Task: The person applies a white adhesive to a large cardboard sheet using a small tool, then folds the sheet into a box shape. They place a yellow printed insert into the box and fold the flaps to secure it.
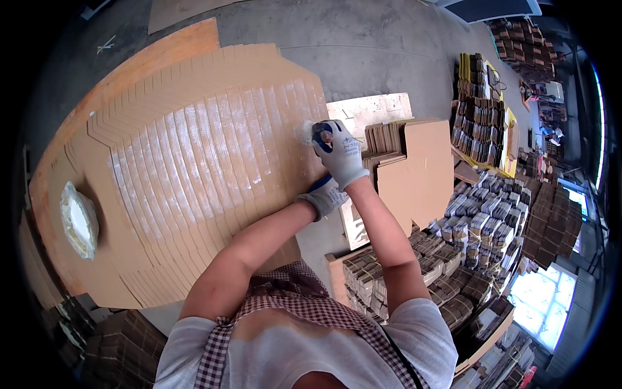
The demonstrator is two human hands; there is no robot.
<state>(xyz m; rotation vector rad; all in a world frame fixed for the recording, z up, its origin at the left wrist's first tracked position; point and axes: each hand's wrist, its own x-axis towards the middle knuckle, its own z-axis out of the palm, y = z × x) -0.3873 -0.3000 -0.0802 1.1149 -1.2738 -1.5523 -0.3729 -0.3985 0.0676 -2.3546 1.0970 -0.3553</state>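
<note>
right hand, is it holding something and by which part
The right hand, gloved, grips a brush by its handle, white bristles poking out over the fanned cardboard sheets. The left hand presses on the sheets, holding nothing visible.

A grey concrete floor (376, 45) spreads across the far part of the scene, smooth and worn, with a loose flat sheet of brown cardboard (175, 10) lying at its far left. A broad wooden worktable (162, 48) curves along the left. To the right, tied bundles of folded brown cardboard blanks (483, 223) stand stacked in rows, with further stacks (479, 117) beyond them. At the near right, bright daylight pours through a large window (541, 308), glaring white on the nearby piles.
</note>
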